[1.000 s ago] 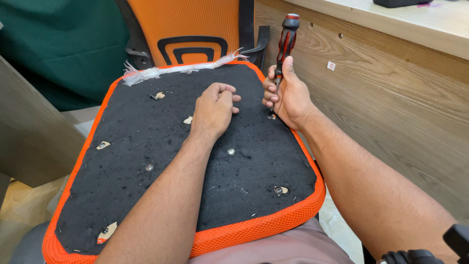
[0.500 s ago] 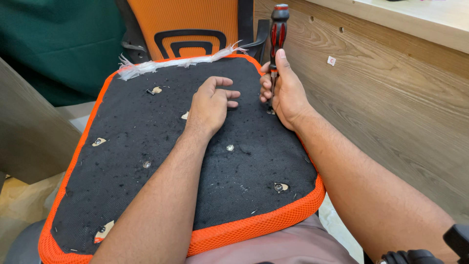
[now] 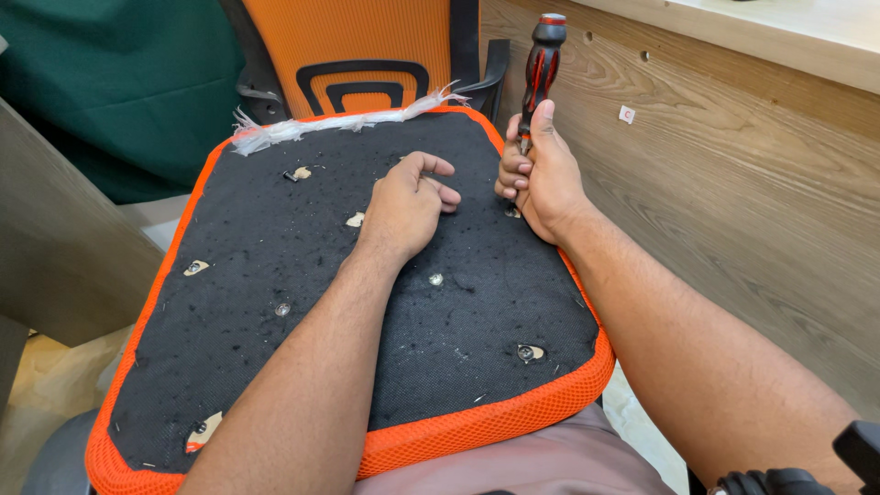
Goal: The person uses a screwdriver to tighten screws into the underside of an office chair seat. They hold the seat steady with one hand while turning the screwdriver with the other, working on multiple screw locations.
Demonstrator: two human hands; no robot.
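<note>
Gripping a red-and-black screwdriver (image 3: 538,69) upright, the right hand (image 3: 543,174) stood its tip near the far right edge of the upturned seat cushion (image 3: 275,238), while the left hand (image 3: 403,206) rested loosely curled, holding nothing, on the black underside just beside it.

The right hand (image 3: 548,179) hides the screwdriver (image 3: 539,69) shaft and tip. The left forearm covers part of the cushion (image 3: 229,302), whose near corner is cut off.
</note>
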